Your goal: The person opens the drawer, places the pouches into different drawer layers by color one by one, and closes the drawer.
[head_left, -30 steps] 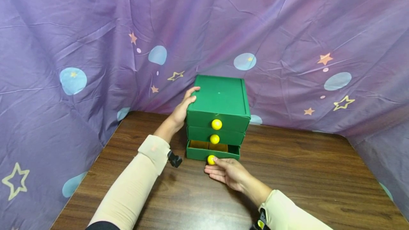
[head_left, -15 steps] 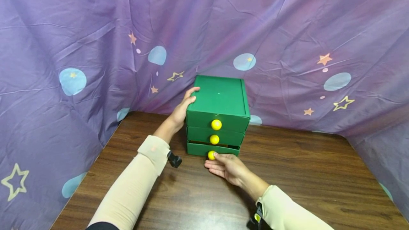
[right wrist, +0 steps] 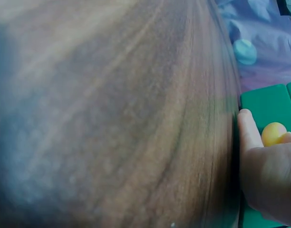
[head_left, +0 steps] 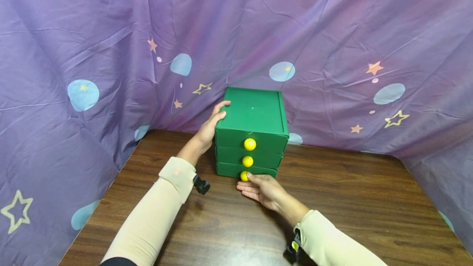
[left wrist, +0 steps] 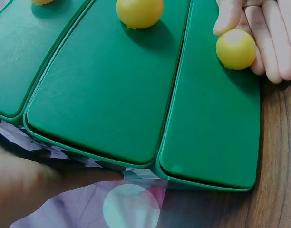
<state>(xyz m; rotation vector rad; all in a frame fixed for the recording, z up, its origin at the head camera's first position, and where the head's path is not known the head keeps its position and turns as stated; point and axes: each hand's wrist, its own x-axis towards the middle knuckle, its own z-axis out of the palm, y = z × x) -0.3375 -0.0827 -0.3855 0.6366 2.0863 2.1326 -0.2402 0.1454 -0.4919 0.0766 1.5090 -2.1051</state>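
A green cabinet with three stacked drawers stands on the table, each drawer front bearing a round yellow knob. My left hand rests against the cabinet's left side, fingertips reaching over the top edge. In the left wrist view its thumb lies straight along that side. At the bottom drawer, my right hand pinches the lowest knob between thumb and index finger, the other fingers stretched out below. That drawer sits flush with the middle drawer and the top drawer.
The brown wooden table extends to both sides and in front of the cabinet. Close behind it hangs a purple cloth printed with stars and blue ovals. Black buckled straps are on both wrists.
The bottom drawer, pulled partly out a second ago, has slid back into the cabinet. My right hand has moved forward with its knob. The left hand has stayed in place.
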